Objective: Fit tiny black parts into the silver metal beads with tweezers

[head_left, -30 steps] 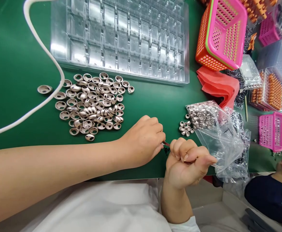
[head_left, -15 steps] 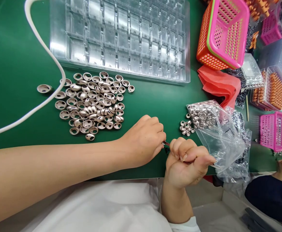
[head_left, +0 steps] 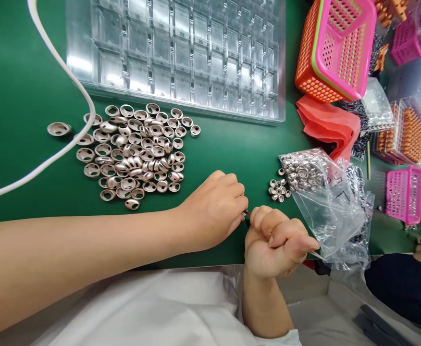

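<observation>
My left hand (head_left: 216,211) is closed, palm down, its fingertips pinching a small shiny part (head_left: 245,213) that is mostly hidden. My right hand (head_left: 277,240) is curled into a fist with its thumb pointing right. It grips a thin rod-like tool (head_left: 316,255); one end shows past the thumb, and a slim reddish-dark tip seems to reach the left fingertips. The tool's kind cannot be made out. Beyond my left forearm lies a heap of silvery oval metal rings (head_left: 134,154) with holes. A few small metal pieces (head_left: 278,190) lie just beyond my right hand.
A clear compartment tray (head_left: 181,62) stands at the back. A white cable (head_left: 64,67) crosses the green table (head_left: 12,144) at left. To the right are a bag of metal parts (head_left: 307,170), red cloth (head_left: 326,120), stacked baskets (head_left: 340,53) and a co-worker's arm (head_left: 401,288).
The view has shifted slightly, and my right hand has turned a little. Both hands keep their grip close together. At far right, the co-worker's hand has moved slightly.
</observation>
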Action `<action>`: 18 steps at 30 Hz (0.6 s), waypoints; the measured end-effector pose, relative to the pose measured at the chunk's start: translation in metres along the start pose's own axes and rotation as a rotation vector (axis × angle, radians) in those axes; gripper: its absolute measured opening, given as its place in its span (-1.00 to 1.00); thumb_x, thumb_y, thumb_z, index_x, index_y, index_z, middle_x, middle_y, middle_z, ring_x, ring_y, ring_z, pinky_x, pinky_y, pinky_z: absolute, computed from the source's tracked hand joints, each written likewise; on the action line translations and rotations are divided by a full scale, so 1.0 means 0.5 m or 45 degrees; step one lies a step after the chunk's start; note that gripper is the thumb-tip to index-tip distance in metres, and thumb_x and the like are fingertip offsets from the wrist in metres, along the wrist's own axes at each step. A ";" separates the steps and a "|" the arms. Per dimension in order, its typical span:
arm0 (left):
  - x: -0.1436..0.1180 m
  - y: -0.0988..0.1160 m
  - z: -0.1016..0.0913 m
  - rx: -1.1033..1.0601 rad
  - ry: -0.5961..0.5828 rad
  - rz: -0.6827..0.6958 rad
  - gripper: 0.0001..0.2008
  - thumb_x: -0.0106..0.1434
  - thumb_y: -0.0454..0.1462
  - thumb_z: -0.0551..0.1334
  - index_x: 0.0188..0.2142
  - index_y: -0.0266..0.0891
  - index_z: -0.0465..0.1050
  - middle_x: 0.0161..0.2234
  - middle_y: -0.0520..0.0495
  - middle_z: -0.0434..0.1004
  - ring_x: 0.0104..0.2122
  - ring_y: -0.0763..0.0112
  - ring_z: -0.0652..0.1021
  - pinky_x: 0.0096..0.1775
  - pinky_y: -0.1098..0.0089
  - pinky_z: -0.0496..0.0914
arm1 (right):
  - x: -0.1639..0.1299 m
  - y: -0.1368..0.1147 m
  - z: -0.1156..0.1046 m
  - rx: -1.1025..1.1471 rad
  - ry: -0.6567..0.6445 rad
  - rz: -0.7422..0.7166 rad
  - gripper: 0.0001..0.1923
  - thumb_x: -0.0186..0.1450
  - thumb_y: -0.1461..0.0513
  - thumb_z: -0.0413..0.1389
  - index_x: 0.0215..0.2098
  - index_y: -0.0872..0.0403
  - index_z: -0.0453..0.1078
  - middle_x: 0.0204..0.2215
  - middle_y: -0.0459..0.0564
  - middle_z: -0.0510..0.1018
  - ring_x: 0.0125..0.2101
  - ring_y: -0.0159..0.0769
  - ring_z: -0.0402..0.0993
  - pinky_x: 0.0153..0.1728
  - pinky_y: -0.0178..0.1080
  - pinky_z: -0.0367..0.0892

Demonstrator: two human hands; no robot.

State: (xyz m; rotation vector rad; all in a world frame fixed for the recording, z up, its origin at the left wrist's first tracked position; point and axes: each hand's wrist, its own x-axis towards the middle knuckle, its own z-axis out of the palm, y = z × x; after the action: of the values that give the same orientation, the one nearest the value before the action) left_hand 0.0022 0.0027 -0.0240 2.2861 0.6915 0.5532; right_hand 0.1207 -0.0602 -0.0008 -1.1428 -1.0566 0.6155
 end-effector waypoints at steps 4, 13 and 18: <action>0.000 0.000 0.002 0.007 0.020 0.007 -0.87 0.34 -0.31 0.28 -0.35 -0.27 0.56 -0.38 -0.05 0.49 -0.28 0.24 0.39 -0.23 0.21 0.16 | 0.002 0.002 0.002 -0.003 0.032 0.011 -0.49 0.54 0.03 -0.27 -0.55 0.02 -0.04 -0.66 -0.25 -0.08 -0.71 -0.51 -0.17 -0.66 -0.34 -0.10; -0.001 0.000 0.005 0.015 0.046 0.018 -0.88 0.31 -0.34 0.28 -0.37 -0.26 0.56 -0.40 -0.05 0.47 -0.30 0.24 0.37 -0.26 0.22 0.13 | -0.008 0.006 -0.003 -0.095 0.093 0.035 -0.48 0.54 0.01 -0.24 -0.55 0.03 -0.09 -0.64 -0.25 -0.10 -0.69 -0.53 -0.16 -0.64 -0.36 -0.09; 0.001 0.001 0.004 0.015 0.045 0.013 -0.89 0.29 -0.37 0.28 -0.38 -0.27 0.56 -0.41 -0.05 0.46 -0.31 0.23 0.37 -0.26 0.22 0.13 | -0.005 0.007 0.000 -0.122 0.079 -0.014 -0.48 0.53 0.03 -0.19 -0.56 0.03 -0.08 -0.65 -0.26 -0.10 -0.70 -0.54 -0.17 -0.64 -0.36 -0.09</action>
State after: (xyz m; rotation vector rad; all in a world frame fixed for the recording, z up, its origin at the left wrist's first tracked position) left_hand 0.0038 0.0017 -0.0251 2.2974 0.7020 0.5969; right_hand 0.1200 -0.0610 -0.0048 -1.2313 -1.0475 0.5219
